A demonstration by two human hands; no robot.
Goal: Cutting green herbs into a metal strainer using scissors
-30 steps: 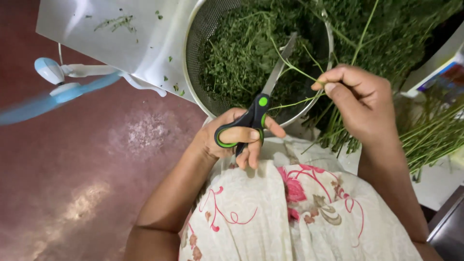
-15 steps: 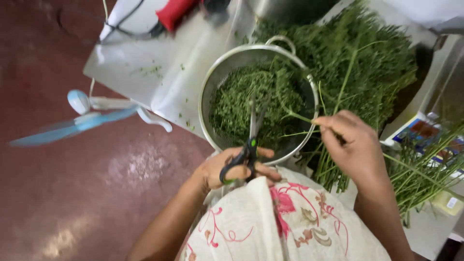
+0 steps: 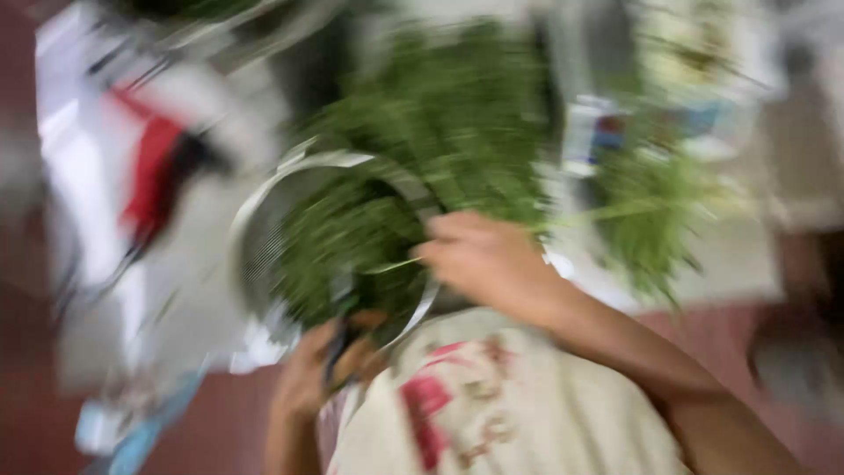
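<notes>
right hand pinches a thin green stem over the metal bowl; left hand at six o'clock is closed on dark scissors. bowl looks well filled with cut greens; a big uncut heap waits at twelve, all blurred.

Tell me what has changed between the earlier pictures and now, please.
The right hand moved left, over the rim of the metal strainer, still pinching a green stem. The left hand stayed low in front, still holding the scissors. The view is now blurred; the chopped greens remain in the strainer.
</notes>
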